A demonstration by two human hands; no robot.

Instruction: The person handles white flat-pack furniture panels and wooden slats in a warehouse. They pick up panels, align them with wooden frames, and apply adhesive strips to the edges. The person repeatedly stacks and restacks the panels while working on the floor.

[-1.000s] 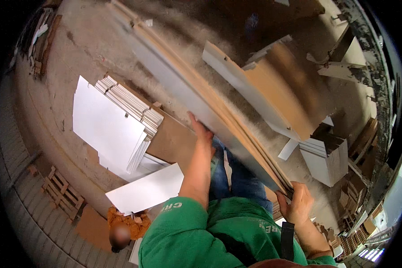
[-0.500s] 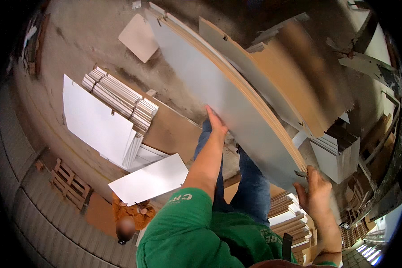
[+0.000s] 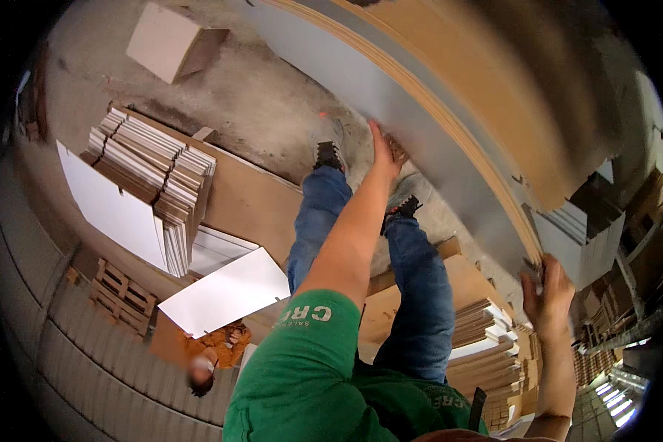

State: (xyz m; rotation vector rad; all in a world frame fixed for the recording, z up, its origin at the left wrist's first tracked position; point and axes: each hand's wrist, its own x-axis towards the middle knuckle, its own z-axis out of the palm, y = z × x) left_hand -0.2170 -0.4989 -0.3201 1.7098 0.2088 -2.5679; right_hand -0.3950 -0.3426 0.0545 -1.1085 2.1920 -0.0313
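1. The boards (image 3: 420,118) stand on edge in a slant, with a grey face toward the left. Their far end is out of view; the near end is at the right hand (image 3: 550,298). I can't tell if their low edge rests on the floor (image 3: 243,118).
2. The left hand (image 3: 387,153) is at the low edge, with its fingers spread (they look a bit dim). I can't tell if they hook under or just push.
3. The right hand has bent fingers at the near corner, with its thumb apart. I can't tell if it grips tight.
4. It seems best to keep the 2 hands well apart, so the boards don't tip. The edges should be lined up, so no board slides.
5. The 2 shoes (image 3: 328,153) are near the low edge. Toes should keep out from under it.
6. The brown pile (image 3: 449,44) is just beside the boards, on the right, so fingers could get pinched there.
7. The white pile (image 3: 141,166) is on the left end of the brown sheet (image 3: 244,193), well apart from the boards.
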